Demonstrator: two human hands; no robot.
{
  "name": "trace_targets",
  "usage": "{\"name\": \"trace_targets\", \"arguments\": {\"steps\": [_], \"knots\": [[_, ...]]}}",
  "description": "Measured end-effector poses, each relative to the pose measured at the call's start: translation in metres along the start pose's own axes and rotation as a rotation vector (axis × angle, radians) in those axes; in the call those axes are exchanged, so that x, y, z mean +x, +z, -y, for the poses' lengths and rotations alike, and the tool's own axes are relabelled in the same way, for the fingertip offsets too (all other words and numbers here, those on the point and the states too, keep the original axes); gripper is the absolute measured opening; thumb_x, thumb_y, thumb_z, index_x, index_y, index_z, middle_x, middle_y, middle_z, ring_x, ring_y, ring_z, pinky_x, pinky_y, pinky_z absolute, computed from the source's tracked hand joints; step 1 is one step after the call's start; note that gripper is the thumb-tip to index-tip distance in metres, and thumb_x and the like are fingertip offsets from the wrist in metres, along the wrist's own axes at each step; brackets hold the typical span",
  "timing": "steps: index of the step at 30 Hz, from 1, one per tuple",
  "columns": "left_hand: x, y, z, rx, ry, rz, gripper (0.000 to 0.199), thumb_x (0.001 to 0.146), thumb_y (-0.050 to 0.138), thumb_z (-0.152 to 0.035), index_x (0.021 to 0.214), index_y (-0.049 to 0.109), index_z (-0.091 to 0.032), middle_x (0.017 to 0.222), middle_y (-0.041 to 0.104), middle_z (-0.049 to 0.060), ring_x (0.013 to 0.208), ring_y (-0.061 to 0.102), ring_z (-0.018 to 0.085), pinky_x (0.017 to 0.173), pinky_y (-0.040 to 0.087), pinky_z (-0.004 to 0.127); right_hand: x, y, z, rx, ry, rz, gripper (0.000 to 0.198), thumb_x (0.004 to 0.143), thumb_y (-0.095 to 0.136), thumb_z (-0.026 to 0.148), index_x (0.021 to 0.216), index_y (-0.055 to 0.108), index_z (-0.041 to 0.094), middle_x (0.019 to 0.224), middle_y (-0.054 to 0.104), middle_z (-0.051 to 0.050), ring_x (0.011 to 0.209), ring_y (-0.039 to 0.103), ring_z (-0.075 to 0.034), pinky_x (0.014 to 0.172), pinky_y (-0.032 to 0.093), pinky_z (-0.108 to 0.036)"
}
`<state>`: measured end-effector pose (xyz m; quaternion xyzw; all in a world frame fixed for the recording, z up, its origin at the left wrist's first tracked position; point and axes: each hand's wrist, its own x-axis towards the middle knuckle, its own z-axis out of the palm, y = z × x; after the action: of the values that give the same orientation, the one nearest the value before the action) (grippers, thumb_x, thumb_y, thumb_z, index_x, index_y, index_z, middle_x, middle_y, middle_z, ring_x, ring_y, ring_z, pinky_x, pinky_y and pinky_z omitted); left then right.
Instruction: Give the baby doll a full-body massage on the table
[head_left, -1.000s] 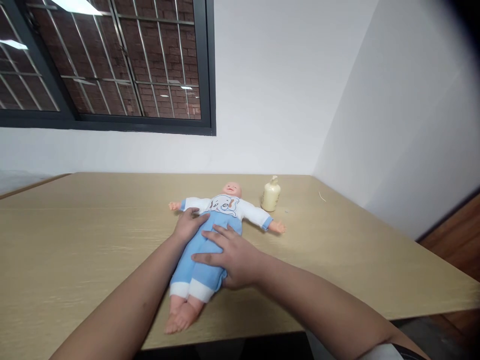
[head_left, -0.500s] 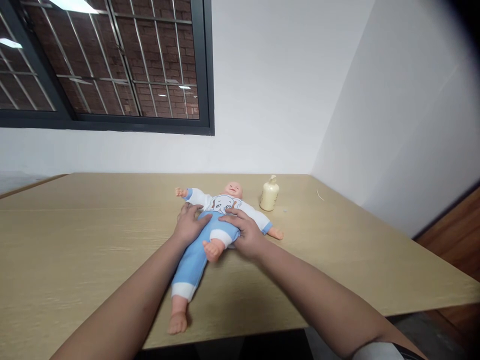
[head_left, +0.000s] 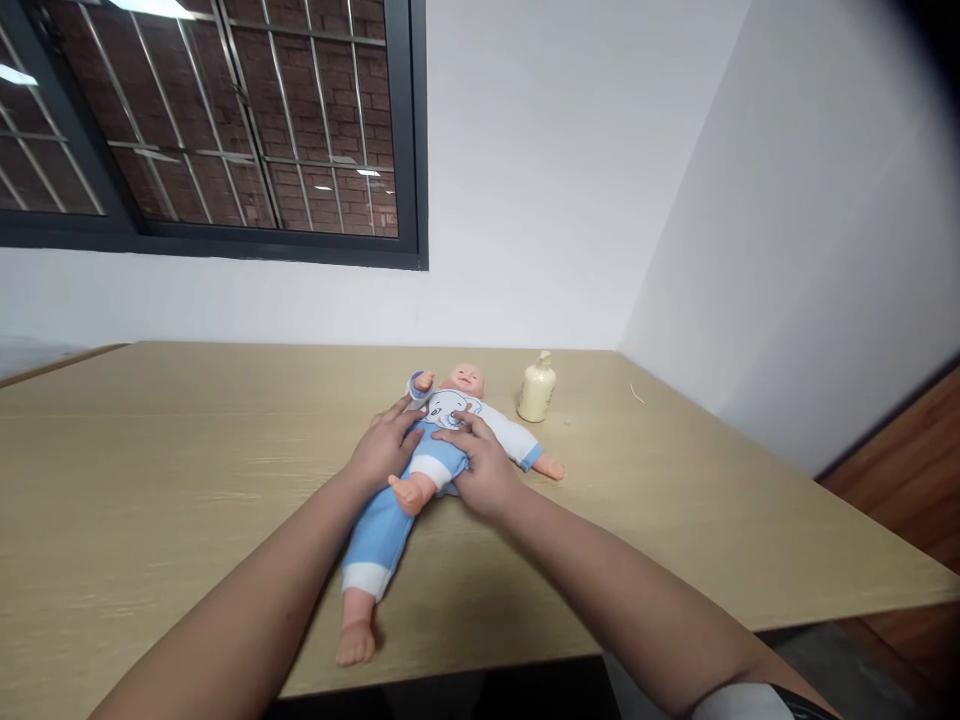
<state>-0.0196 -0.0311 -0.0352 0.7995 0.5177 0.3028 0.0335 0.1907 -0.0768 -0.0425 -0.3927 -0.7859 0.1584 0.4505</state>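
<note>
A baby doll [head_left: 382, 535] in blue trousers and a white top with an elephant print lies on its back on the table, head away from me. My left hand [head_left: 384, 445] presses against the doll's left-hand side in view, fingers curved along its waist and upper body. On the other side my right hand [head_left: 484, 465] grips the hip and bent leg, its fingers over the belly and its thumb side on the trousers. That bent leg crosses over the straight one. The doll's arm on the left is folded up by its chest; the other lies stretched out to the right.
A cream pump bottle [head_left: 537, 388] stands upright behind the doll to the right. A thin pale strip [head_left: 637, 393] lies farther right on the wooden table [head_left: 187, 470]. White walls rise at the back and right, with a dark-framed barred window [head_left: 262, 245] at upper left.
My left hand has moved up and inward, and the doll's arm beside it has gone from stretched out to folded by the chest. The bent leg has shifted slightly left.
</note>
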Motion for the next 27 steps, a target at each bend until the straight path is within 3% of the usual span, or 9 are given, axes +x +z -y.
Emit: {"name": "trace_targets", "arguments": {"steps": [4, 9, 14, 18, 27], "knots": [[-0.001, 0.003, 0.001, -0.031, -0.021, -0.016, 0.04, 0.093, 0.045, -0.037, 0.128, 0.061, -0.025, 0.153, 0.039, 0.006, 0.139, 0.038, 0.028, 0.113, 0.033, 0.044, 0.001, 0.0, -0.003, 0.034, 0.016, 0.003, 0.051, 0.073, 0.062, 0.009, 0.12, 0.068, 0.029, 0.14, 0.047, -0.007, 0.133, 0.045, -0.026, 0.113, 0.035, -0.045], [-0.004, 0.009, 0.006, -0.118, -0.19, -0.065, 0.043, 0.089, 0.051, -0.043, 0.127, 0.062, -0.025, 0.153, 0.028, 0.01, 0.142, 0.032, 0.031, 0.112, 0.036, 0.043, -0.005, -0.007, 0.006, -0.025, -0.082, 0.048, 0.059, 0.073, 0.062, 0.011, 0.128, 0.062, 0.031, 0.14, 0.048, -0.007, 0.13, 0.046, -0.026, 0.112, 0.035, -0.046], [-0.004, 0.015, 0.019, -0.163, -0.338, -0.135, 0.053, 0.08, 0.06, -0.054, 0.122, 0.062, -0.021, 0.127, 0.048, 0.013, 0.132, 0.044, 0.031, 0.111, 0.036, 0.043, -0.015, -0.006, 0.022, -0.116, -0.297, 0.166, 0.059, 0.071, 0.064, 0.015, 0.128, 0.063, 0.032, 0.14, 0.048, -0.007, 0.131, 0.043, -0.027, 0.112, 0.032, -0.048], [-0.002, 0.015, 0.026, -0.229, -0.482, -0.061, 0.063, 0.078, 0.059, -0.061, 0.123, 0.061, -0.017, 0.121, 0.058, 0.015, 0.12, 0.055, 0.031, 0.105, 0.04, 0.042, -0.02, -0.001, 0.026, -0.181, -0.38, 0.283, 0.061, 0.067, 0.066, 0.019, 0.127, 0.063, 0.034, 0.146, 0.043, -0.005, 0.138, 0.033, -0.031, 0.114, 0.028, -0.051], [-0.001, 0.007, 0.017, -0.322, -0.479, -0.015, 0.052, 0.078, 0.059, -0.059, 0.108, 0.066, -0.017, 0.114, 0.07, 0.012, 0.11, 0.064, 0.032, 0.095, 0.047, 0.042, -0.024, -0.006, 0.037, -0.304, -0.416, 0.473, 0.07, 0.067, 0.071, 0.03, 0.135, 0.054, 0.036, 0.158, 0.025, -0.007, 0.145, 0.016, -0.041, 0.113, 0.016, -0.062]]}}
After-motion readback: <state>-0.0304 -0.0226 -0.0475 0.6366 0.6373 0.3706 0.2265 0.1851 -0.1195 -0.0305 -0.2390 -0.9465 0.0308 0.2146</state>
